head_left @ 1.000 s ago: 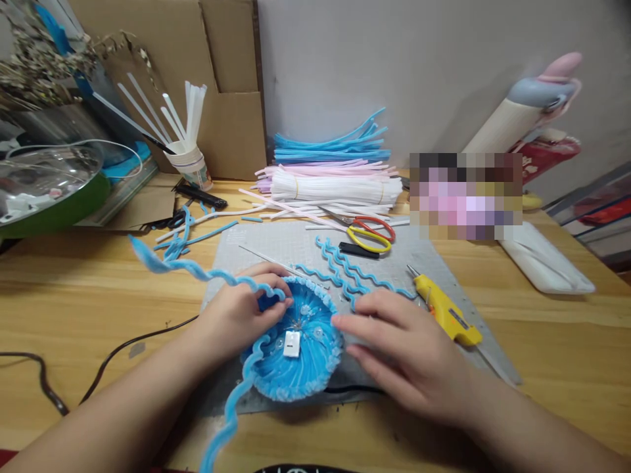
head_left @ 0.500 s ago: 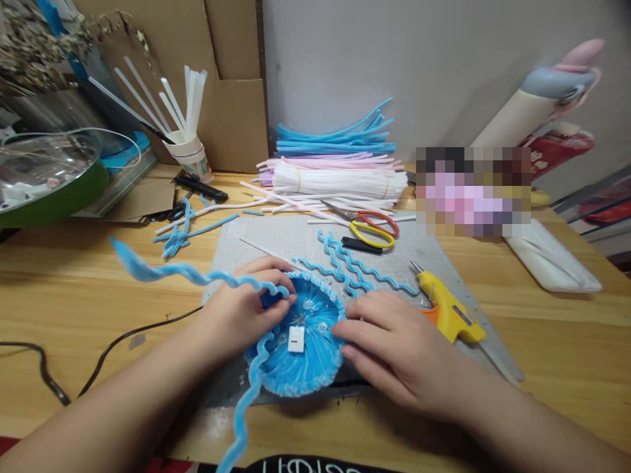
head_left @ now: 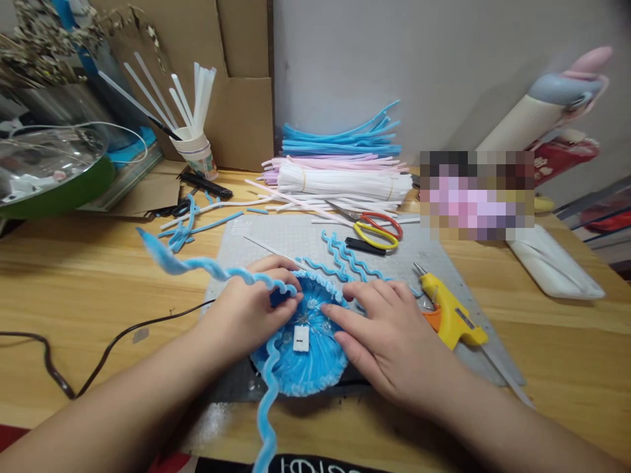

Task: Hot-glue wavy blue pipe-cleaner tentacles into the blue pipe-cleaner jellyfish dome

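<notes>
A round blue pleated piece (head_left: 320, 368) with a fluffy rim lies hollow side up, a small white box (head_left: 301, 338) at its middle. At its upper left, my left hand (head_left: 259, 299) is closed, thumb and fingers pinching the end of a wavy blue pipe cleaner (head_left: 211, 268) against the inside. A second wavy blue pipe cleaner (head_left: 269, 407) hangs from the left side towards me. My right hand (head_left: 384, 328) rests on the right rim with its fingers apart, the index finger reaching inside. Nothing shows in its grasp.
Beneath lies a grey cutting mat (head_left: 276, 230) with wavy blue pipe cleaners (head_left: 352, 259), scissors (head_left: 377, 230) and a yellow glue gun (head_left: 451, 315). Pipe cleaner bundles (head_left: 345, 180) lie behind. A cup of glue sticks (head_left: 194, 154) stands back left; a black cable (head_left: 148, 322) crosses the left.
My right index finger has moved further in over the inside of the blue piece. My left hand keeps its pinch. The whole view has shifted slightly, and the loose pipe cleaners swing right.
</notes>
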A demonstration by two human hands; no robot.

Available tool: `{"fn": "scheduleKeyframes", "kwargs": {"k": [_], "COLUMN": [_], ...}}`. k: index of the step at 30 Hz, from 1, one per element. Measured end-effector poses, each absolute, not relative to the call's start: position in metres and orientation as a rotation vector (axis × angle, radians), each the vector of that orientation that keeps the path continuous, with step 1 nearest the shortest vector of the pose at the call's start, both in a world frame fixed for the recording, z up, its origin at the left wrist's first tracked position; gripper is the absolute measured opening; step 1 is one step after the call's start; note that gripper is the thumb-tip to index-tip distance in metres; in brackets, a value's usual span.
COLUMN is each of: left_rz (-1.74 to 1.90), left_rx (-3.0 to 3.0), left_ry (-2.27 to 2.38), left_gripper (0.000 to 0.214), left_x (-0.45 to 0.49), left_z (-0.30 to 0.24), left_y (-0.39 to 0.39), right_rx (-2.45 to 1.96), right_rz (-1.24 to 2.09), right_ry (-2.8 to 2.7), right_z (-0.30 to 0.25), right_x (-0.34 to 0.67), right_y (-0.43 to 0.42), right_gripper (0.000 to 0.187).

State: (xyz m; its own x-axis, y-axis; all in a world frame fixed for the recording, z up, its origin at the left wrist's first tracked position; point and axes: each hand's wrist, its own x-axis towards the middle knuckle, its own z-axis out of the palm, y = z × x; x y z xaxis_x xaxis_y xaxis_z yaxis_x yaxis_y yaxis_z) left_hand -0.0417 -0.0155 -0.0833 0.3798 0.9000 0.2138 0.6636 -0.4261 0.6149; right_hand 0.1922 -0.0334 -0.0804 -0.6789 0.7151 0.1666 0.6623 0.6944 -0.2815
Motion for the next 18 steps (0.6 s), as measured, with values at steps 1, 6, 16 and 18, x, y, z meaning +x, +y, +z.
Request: {"fn": "scheduleKeyframes", "kwargs": {"k": [1, 6, 16, 18], "left_rz": [0.737, 0.731, 0.712, 0.709], "left_rx": [2.21, 2.2, 2.174, 2.17], "left_ry": [1.352, 1.342, 1.347, 1.352], "left_gripper": [0.01, 0.01, 0.011, 0.012], "left_x": [-0.0418, -0.0416, -0.0419, -0.0415], "left_z": [-0.0836, -0.0844, -0.0834, -0.0831], "left_y": [-0.0155, -0.0154, -0.0169, -0.0168], "right_rx": [-1.099, -1.093, -1.11, -1.124], "right_rz": [0.286, 0.255, 0.238, 0.234], "right_ry": [-2.64, -2.622, -2.662, -2.668], "right_z": [-0.0807, -0.0815, -0.081, -0.0815], "right_x": [0.1924, 0.1929, 0.1915, 0.191], "right_y": [-0.0337, -0.0357, -0.0342, -0.0338], "right_gripper": [0.039, 0.041, 0.037, 0.038]}}
